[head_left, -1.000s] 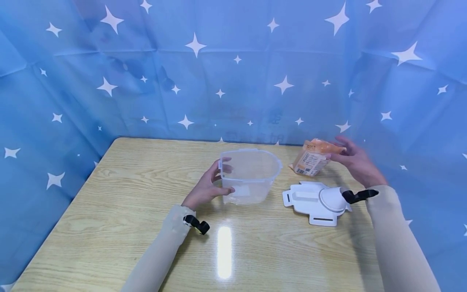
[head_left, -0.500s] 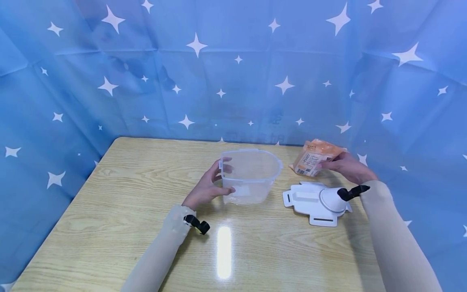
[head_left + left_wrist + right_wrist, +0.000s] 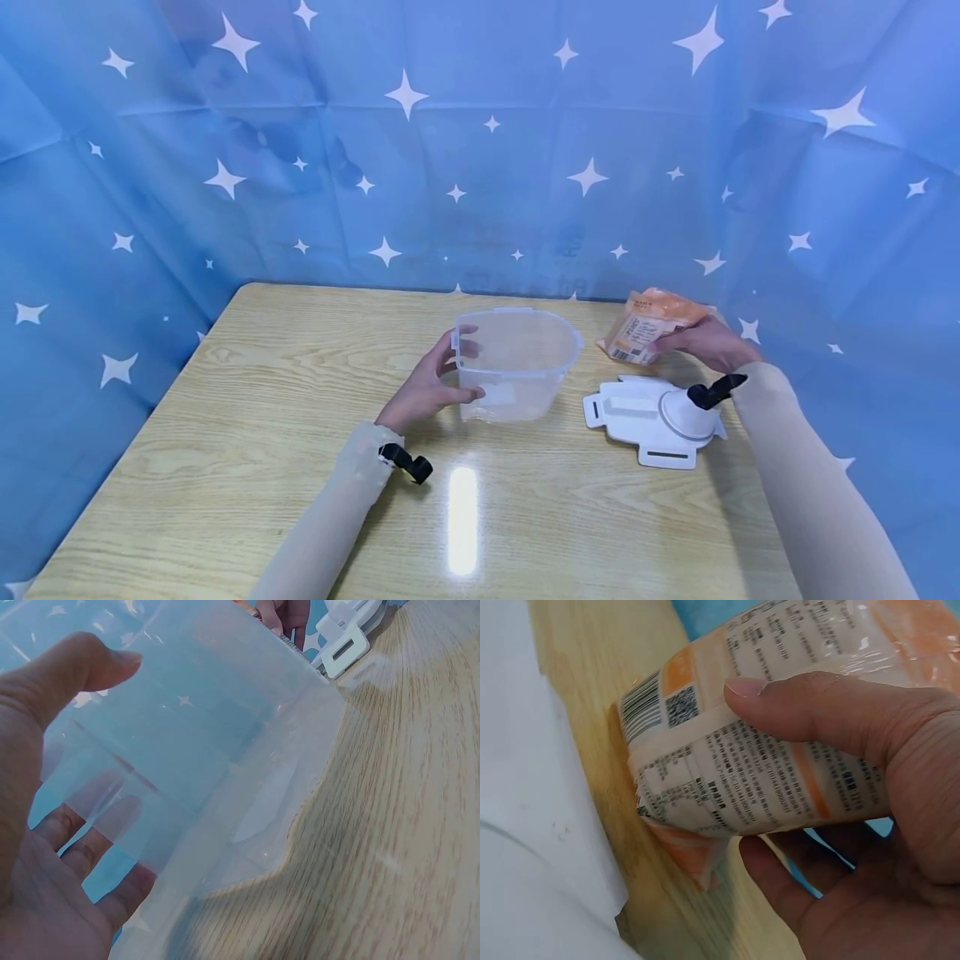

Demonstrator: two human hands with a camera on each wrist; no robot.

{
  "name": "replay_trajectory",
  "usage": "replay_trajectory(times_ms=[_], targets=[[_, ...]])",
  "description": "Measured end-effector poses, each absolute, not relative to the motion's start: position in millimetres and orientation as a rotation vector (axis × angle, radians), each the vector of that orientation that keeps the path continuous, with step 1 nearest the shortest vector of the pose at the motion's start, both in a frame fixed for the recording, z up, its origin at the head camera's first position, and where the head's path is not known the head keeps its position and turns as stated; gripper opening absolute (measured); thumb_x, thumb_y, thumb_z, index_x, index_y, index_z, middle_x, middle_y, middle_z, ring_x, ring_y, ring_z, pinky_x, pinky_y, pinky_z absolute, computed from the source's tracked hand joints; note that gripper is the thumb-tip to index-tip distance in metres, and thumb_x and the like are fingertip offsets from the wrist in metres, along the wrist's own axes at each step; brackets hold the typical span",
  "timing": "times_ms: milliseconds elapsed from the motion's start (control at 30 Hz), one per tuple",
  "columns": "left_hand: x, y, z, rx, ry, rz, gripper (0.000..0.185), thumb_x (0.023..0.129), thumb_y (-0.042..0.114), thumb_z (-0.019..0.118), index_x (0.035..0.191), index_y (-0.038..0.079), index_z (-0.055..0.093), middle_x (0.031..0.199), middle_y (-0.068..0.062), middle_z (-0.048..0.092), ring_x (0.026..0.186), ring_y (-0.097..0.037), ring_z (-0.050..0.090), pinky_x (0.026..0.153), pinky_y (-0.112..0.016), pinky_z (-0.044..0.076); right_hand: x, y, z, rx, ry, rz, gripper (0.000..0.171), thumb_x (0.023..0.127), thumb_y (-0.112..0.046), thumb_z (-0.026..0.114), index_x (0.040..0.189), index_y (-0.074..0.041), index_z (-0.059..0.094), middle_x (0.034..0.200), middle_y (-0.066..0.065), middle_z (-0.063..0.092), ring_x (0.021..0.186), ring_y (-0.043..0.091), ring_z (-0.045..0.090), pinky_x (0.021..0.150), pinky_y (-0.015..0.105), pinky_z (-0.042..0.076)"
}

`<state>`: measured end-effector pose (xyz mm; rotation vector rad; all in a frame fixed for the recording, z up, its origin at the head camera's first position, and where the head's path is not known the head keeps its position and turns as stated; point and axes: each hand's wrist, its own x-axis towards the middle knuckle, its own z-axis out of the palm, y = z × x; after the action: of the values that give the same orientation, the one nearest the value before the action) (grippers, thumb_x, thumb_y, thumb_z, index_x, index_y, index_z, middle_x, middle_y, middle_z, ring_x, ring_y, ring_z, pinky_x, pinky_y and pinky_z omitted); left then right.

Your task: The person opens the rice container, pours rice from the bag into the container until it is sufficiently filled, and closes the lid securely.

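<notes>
Wooden table (image 3: 225, 467): right hand (image 3: 705, 343) grips orange packet (image 3: 645, 325) near far edge.

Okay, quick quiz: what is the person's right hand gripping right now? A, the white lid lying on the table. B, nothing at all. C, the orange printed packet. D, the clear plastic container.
C: the right hand has thumb and fingers curled round the orange printed packet, while the left hand holds the clear container.

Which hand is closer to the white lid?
Right. The right hand grips the orange packet just behind the lid; the left hand holds the tub, farther away.
</notes>
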<state>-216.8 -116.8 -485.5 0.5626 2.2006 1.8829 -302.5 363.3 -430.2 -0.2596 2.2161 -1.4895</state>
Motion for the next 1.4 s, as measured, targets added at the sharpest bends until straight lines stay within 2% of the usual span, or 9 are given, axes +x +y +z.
replay_trajectory(times_ms=[167, 400, 567, 733, 1033, 1133, 1333, 1400], targets=[[-216.4, -116.5, -484.6, 0.565, 2.204, 1.884, 0.092, 0.080, 0.016, 0.088, 0.150, 0.048, 0.038, 0.143, 0.004, 0.053, 0.138, -0.024, 0.050, 0.118, -0.057, 0.041, -305.4, 363.8, -434.2, -0.291, 2.282, -1.460, 0.072, 0.090, -0.005, 0.077, 0.153, -0.023, 0.046, 0.129, -0.022, 0.062, 0.115, -0.002, 0.064, 0.096, 0.025, 0.058], [-215.3, -115.0, -484.6, 0.558, 2.189, 1.899, 0.094, 0.079, 0.012, 0.088, 0.152, 0.044, 0.038, 0.143, 0.002, 0.053, 0.139, -0.025, 0.050, 0.117, -0.058, 0.041, -303.5, 366.6, -437.6, -0.225, 2.471, -1.364, 0.073, 0.082, -0.018, 0.087, 0.146, -0.021, 0.052, 0.114, -0.026, 0.066, 0.103, -0.003, 0.066, 0.089, 0.021, 0.058], [-213.9, -114.0, -482.3, 0.533, 2.183, 1.905, 0.094, 0.079, 0.011, 0.088, 0.150, 0.046, 0.040, 0.143, 0.003, 0.053, 0.139, -0.025, 0.050, 0.117, -0.058, 0.041, -303.3, 368.1, -438.1, -0.232, 2.483, -1.356, 0.076, 0.083, -0.021, 0.087, 0.149, -0.021, 0.050, 0.117, -0.026, 0.066, 0.106, -0.005, 0.065, 0.090, 0.019, 0.057], [-214.2, -114.0, -482.2, 0.530, 2.175, 1.907, 0.094, 0.079, 0.010, 0.088, 0.150, 0.048, 0.039, 0.142, 0.003, 0.053, 0.139, -0.024, 0.050, 0.117, -0.057, 0.042, -301.5, 367.0, -436.9, -0.183, 2.529, -1.298, 0.080, 0.081, -0.033, 0.089, 0.151, -0.026, 0.050, 0.122, -0.029, 0.062, 0.110, -0.011, 0.059, 0.092, 0.015, 0.053], [-215.0, -115.6, -484.2, 0.547, 2.178, 1.904, 0.093, 0.080, 0.012, 0.088, 0.150, 0.049, 0.039, 0.142, 0.004, 0.053, 0.138, -0.022, 0.050, 0.117, -0.056, 0.043, -298.3, 362.9, -435.1, -0.124, 2.579, -1.269, 0.084, 0.079, -0.035, 0.089, 0.152, -0.026, 0.048, 0.112, -0.031, 0.064, 0.101, -0.009, 0.064, 0.089, 0.019, 0.056], [-215.0, -116.1, -484.2, 0.547, 2.181, 1.901, 0.092, 0.080, 0.013, 0.088, 0.150, 0.049, 0.038, 0.142, 0.004, 0.053, 0.139, -0.023, 0.050, 0.117, -0.057, 0.042, -298.6, 361.6, -435.3, -0.126, 2.582, -1.275, 0.083, 0.080, -0.035, 0.089, 0.152, -0.026, 0.049, 0.118, -0.026, 0.067, 0.104, -0.007, 0.063, 0.093, 0.024, 0.055], [-215.9, -116.4, -485.7, 0.553, 2.187, 1.890, 0.092, 0.080, 0.017, 0.088, 0.150, 0.048, 0.038, 0.143, 0.004, 0.053, 0.140, -0.026, 0.050, 0.116, -0.059, 0.042, -297.7, 358.5, -435.8, -0.148, 2.606, -1.278, 0.082, 0.080, -0.034, 0.089, 0.152, -0.027, 0.049, 0.134, -0.011, 0.067, 0.111, -0.003, 0.061, 0.108, 0.046, 0.052], [-216.2, -116.7, -486.7, 0.560, 2.191, 1.886, 0.091, 0.081, 0.018, 0.088, 0.151, 0.048, 0.038, 0.143, 0.003, 0.053, 0.139, -0.026, 0.050, 0.116, -0.059, 0.041, -296.4, 357.4, -435.7, -0.162, 2.616, -1.285, 0.081, 0.080, -0.032, 0.089, 0.151, -0.027, 0.050, 0.135, -0.010, 0.067, 0.111, -0.003, 0.062, 0.108, 0.043, 0.053]])
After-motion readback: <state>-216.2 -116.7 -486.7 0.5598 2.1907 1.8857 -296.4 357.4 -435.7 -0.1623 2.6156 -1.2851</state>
